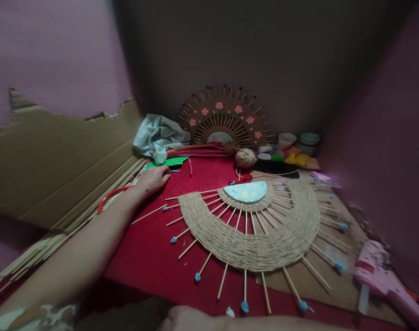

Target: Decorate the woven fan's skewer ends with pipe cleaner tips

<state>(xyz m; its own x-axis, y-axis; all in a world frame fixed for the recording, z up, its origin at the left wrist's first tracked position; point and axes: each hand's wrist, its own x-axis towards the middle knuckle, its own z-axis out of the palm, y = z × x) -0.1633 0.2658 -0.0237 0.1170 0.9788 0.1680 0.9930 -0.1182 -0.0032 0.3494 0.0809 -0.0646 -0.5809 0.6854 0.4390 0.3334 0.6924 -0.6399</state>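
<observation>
My left hand [156,178] is at the far left part of the red surface, beside a green sheet [177,161]. Its fingers are curled down, and whatever they hold, if anything, is hidden. My right hand [188,318] shows only in part at the bottom edge, its fingers out of sight. Between them lies a woven twine half-circle fan [244,250] with thin wooden sticks radiating out. Blue bits such as this one [244,306] cap every other stick or so. A pale blue half-disc [247,191] sits at its centre.
A finished-looking fan with pink flowers [219,106] leans on the back wall. Near it are a twine ball [246,158], a crumpled cloth [157,133], coloured clay packs [295,159] and cups [309,140]. A pink glue gun [376,271] lies right; cardboard [68,161] stands left.
</observation>
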